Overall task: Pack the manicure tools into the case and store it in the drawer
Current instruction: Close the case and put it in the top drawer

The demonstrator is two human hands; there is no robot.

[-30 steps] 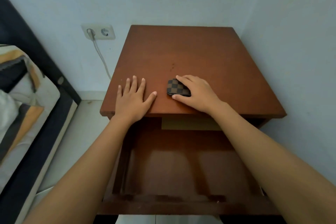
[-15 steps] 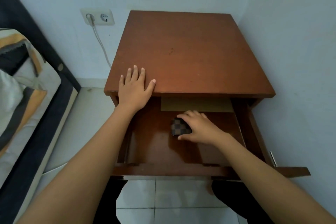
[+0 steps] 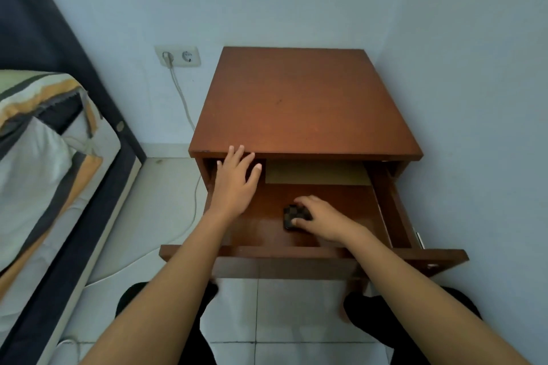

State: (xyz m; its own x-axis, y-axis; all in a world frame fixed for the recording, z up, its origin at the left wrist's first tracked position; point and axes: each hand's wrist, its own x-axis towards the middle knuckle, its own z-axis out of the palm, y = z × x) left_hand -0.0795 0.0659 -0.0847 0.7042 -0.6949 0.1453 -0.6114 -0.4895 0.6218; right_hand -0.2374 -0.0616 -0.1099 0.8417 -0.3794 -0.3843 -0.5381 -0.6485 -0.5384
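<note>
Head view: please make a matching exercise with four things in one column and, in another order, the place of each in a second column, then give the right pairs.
Things
1. case
2. left hand
3. right hand
4. plug

Places
A. fingers on the front edge of the nightstand top
B. in the wall socket
C. on the floor of the open drawer
D. inside the drawer, resting on the case

Pairs: 1-C, 2-A, 3-D, 4-B
</note>
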